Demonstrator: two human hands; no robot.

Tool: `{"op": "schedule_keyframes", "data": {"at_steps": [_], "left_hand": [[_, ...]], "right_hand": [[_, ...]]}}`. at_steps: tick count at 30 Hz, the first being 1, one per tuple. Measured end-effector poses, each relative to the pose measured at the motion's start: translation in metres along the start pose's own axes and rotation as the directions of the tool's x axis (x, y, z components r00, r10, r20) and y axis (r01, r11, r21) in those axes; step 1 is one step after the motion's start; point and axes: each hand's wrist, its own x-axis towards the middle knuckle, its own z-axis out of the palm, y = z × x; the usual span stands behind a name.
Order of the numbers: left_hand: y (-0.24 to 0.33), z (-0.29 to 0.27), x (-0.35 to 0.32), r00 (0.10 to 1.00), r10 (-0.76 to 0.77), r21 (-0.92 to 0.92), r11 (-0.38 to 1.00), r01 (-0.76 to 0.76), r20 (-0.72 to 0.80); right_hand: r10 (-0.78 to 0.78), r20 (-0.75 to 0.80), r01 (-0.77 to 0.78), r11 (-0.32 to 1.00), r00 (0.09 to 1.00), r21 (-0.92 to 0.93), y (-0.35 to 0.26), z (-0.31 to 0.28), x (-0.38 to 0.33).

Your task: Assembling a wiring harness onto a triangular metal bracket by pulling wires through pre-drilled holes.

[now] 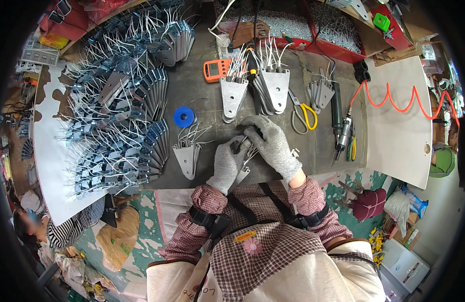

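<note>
Both hands wear grey knit gloves and meet at the front of the dark work surface. My left hand (227, 162) is closed around the upper part of a metal bracket (243, 174) with white wires, whose plate shows below between the hands. My right hand (274, 145) is closed with its fingertips against the left; what they pinch is hidden. Left of them lies a small stack of wired brackets (186, 159), with a blue spool (184, 117) behind it. Beyond my hands stand two larger bracket stacks, a left one (233, 98) and a right one (274, 90).
Wired brackets (116, 136) cover the left side. Scissors (304, 115), a power screwdriver (344, 135) on a red coiled cord (388, 98) and pliers (351, 149) lie right. An orange meter (217, 70) and red bins of small parts (338, 39) are behind. Another person's striped sleeve (66, 229) is at left.
</note>
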Motion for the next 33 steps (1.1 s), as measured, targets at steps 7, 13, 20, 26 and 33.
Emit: {"op": "schedule_keyframes", "data": {"at_steps": [7, 13, 20, 26, 33], "left_hand": [[0.007, -0.004, -0.007, 0.997, 0.080, -0.023, 0.997, -0.080, -0.016], [-0.005, -0.008, -0.004, 1.000, -0.008, 0.008, 1.000, 0.008, 0.030], [0.003, -0.005, -0.044, 0.898, 0.382, 0.596, 0.781, -0.187, -0.218], [-0.011, -0.001, -0.046, 0.915, 0.296, 0.523, 0.844, -0.117, -0.273], [-0.018, -0.005, -0.043, 0.953, 0.224, 0.431, 0.895, -0.118, -0.203]], "right_hand": [[0.188, -0.066, -0.180, 0.977, 0.980, 0.114, -0.004, 0.001, -0.006], [0.098, 0.002, -0.097, 0.991, 0.995, 0.094, -0.005, 0.011, -0.011], [0.058, 0.070, -0.057, 0.998, 0.996, -0.010, -0.011, 0.013, -0.025], [0.182, 0.201, -0.179, 0.983, 0.963, -0.032, 0.004, 0.027, -0.038], [0.161, 0.255, -0.186, 0.980, 0.953, 0.076, 0.005, 0.027, -0.033]]}}
